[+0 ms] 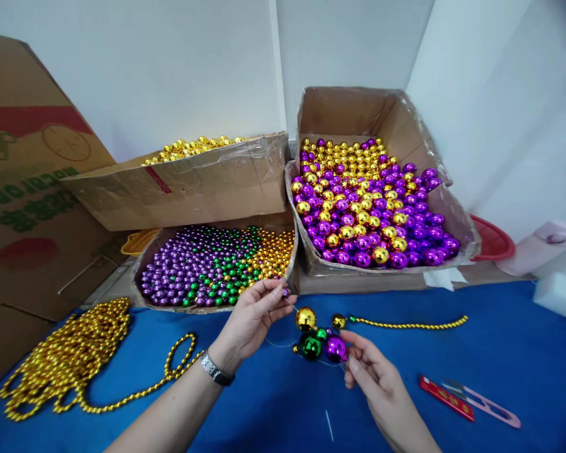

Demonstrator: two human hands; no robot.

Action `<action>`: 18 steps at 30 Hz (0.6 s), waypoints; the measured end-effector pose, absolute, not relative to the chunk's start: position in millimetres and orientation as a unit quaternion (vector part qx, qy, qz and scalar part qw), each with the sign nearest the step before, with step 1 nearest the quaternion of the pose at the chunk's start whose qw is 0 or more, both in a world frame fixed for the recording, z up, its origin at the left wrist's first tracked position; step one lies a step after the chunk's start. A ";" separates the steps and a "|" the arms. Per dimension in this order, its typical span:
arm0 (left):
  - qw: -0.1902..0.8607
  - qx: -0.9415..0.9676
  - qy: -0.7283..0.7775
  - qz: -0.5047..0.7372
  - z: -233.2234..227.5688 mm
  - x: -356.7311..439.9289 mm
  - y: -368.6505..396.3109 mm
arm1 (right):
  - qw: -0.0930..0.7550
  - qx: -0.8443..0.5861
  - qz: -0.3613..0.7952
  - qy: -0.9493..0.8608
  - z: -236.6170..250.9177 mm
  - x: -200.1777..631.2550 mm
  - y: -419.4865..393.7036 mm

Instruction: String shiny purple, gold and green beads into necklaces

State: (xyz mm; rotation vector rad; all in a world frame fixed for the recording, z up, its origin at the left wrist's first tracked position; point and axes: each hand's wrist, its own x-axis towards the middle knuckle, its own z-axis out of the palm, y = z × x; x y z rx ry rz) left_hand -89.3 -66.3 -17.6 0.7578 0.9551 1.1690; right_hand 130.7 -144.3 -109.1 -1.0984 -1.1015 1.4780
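Observation:
Between my hands is a cluster of shiny beads on a thin clear thread. It has a large gold bead (305,319), a large green bead (310,346), a large purple bead (335,348) and several smaller ones. My left hand (259,309) is closed at the fingertips on a small purple bead (285,292), above the gold one. A thin straight line runs from these fingers to the gold bead. My right hand (375,374) pinches at the right edge of the large purple bead. Just beyond the cluster, a gold bead strand (410,324) lies on the blue cloth (273,402).
A box (292,277) of small purple, green and gold beads stands ahead, beneath a tilted carton (193,189) of gold beads. Right of it is a box (469,242) of larger beads. Gold bead strings (75,358) lie left; pink-handled snips (493,409) and a red packet (446,397) lie right.

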 end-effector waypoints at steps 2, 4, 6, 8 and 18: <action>0.663 0.340 0.421 0.517 -17.7 -89.5 -66.6 | 0.478 -0.448 0.603 -0.456 -109.6 131.1 -144.4; 0.661 0.345 0.422 0.516 -17.8 -89.7 -66.9 | 0.479 -0.446 0.601 -0.459 -110.6 131.8 -144.7; 0.658 0.348 0.424 0.516 -17.7 -89.4 -67.1 | 0.479 -0.446 0.602 -0.458 -111.7 132.6 -145.4; 0.654 0.354 0.424 0.516 -17.6 -88.5 -67.4 | 0.479 -0.448 0.601 -0.456 -111.7 133.5 -146.3; 0.649 0.370 0.423 0.513 -18.4 -83.5 -68.4 | 0.478 -0.452 0.611 -0.441 -104.1 137.6 -148.4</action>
